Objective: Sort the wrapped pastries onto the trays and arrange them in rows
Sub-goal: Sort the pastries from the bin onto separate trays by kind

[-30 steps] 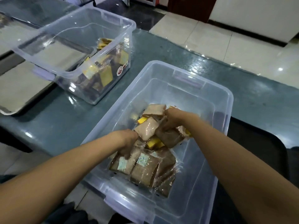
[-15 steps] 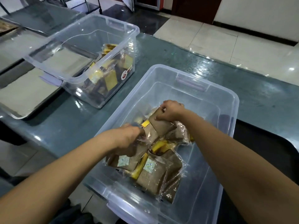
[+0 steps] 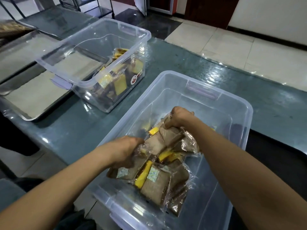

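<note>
A clear plastic bin (image 3: 235,103) sits right in front of me with several wrapped pastries (image 3: 154,183) in it, brown and yellow slices in clear film. Both hands are down inside the bin. My left hand (image 3: 126,151) grips wrapped brown pastries at the left of the heap. My right hand (image 3: 180,117) pinches the film of a brown pastry at the heap's far end. A steel tray (image 3: 31,97) lies bare at the far left of the counter.
A second clear bin (image 3: 132,33) stands further back on the left, holding several more wrapped slices, partly over the steel trays. The dark green counter (image 3: 191,63) runs across. A black tray (image 3: 282,165) lies at the right. Tiled floor lies beyond.
Both hands have lifted and gathered pastries inside the near bin; the right hand moved further back and up with its packet. The camera view shifted down and left.
</note>
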A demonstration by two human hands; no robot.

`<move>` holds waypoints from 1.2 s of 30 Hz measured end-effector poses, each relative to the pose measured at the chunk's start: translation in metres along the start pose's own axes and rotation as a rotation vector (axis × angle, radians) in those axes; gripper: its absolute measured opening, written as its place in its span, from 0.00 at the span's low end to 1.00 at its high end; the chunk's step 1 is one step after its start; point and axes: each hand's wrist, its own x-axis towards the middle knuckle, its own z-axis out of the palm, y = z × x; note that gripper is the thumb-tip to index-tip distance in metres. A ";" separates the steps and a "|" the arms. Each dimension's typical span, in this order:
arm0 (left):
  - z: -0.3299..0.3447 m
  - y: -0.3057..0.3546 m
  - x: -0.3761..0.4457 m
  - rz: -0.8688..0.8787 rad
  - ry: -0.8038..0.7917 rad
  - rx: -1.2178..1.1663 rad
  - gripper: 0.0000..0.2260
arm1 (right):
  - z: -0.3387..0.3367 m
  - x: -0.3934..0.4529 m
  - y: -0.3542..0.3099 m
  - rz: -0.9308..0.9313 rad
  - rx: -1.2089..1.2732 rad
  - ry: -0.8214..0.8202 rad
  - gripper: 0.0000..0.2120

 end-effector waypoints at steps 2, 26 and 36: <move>-0.002 0.001 0.001 0.044 0.031 -0.020 0.25 | -0.017 -0.010 0.001 0.004 0.101 0.038 0.24; 0.034 0.040 0.043 0.261 -0.354 0.072 0.21 | 0.023 -0.075 0.014 0.100 0.152 0.169 0.45; 0.016 0.041 0.045 0.469 -0.202 0.008 0.24 | 0.007 -0.114 0.037 0.078 0.538 0.421 0.34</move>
